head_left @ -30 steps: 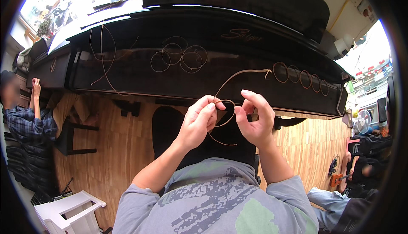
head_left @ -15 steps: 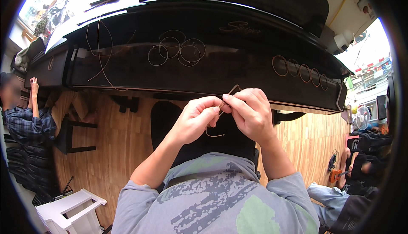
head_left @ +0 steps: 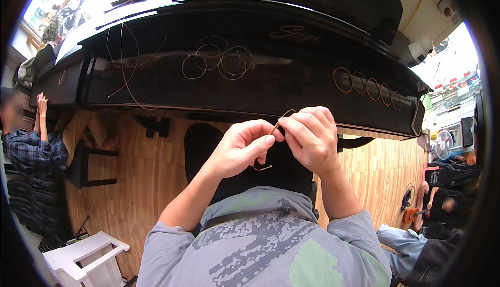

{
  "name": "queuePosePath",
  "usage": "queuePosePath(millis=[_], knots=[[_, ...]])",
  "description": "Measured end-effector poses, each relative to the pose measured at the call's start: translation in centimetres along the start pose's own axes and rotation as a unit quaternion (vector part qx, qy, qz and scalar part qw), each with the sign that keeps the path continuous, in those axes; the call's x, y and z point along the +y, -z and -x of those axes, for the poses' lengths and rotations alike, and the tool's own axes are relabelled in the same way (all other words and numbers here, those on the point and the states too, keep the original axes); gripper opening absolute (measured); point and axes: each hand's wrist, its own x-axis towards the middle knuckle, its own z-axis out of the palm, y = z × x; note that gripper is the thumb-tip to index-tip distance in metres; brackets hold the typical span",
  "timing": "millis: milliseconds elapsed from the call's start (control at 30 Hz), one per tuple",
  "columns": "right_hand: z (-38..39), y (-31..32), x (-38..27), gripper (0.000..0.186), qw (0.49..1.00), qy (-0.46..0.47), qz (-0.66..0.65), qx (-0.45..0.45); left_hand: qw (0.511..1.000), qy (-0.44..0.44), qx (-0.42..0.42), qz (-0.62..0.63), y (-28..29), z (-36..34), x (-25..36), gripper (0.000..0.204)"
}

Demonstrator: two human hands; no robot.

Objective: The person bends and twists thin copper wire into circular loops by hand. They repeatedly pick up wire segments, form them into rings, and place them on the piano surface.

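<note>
Over my lap, my left hand (head_left: 240, 149) pinches a thin bronze-coloured instrument string (head_left: 263, 169) between thumb and forefinger. Its loose end, tipped with a small pale bead, curls out below that hand. My right hand (head_left: 312, 138) is closed on the same string, and a bit of it arcs up past the fingertips. Most of the string is hidden by my fingers. On the black piano lid (head_left: 291, 78) beyond, several coiled silver strings (head_left: 235, 64) lie together in the middle. Several bronze coils (head_left: 342, 80) form a row at the right, and a long uncoiled string (head_left: 122, 63) sprawls at the left.
A stool (head_left: 195, 141) is partly visible beneath me. At far left another person (head_left: 36, 151) sits by the piano's end. Lower left stands a white stand-like piece of furniture (head_left: 88, 263). On the right are seated people and a small orange-brown guitar-like instrument (head_left: 410, 215).
Both hands stay close together, with small finger shifts. The string between them has turned slightly, and its loop above the right fingertips looks lower and rounder.
</note>
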Motion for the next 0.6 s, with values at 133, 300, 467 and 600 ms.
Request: queuePosePath(millis=[133, 300, 467, 600], knots=[[0.0, 0.1, 0.1, 0.023, 0.999, -0.018, -0.031, 0.019, 1.000, -0.007, 0.001, 0.009, 0.3, 0.2, -0.3, 0.022], [-0.1, -0.4, -0.5, 0.023, 1.000, -0.001, -0.021, 0.008, 0.997, 0.012, -0.035, 0.065, 0.4, 0.1, -0.4, 0.023], [0.0, -0.2, -0.3, 0.018, 0.994, -0.070, -0.088, 0.014, 0.992, -0.005, -0.059, 0.115, 0.7, 0.4, -0.8, 0.035], [0.5, -0.5, -0.5, 0.011, 0.940, -0.257, -0.216, 0.061, 0.989, -0.037, -0.029, 0.141, 1.3, 0.3, -1.4, 0.038]])
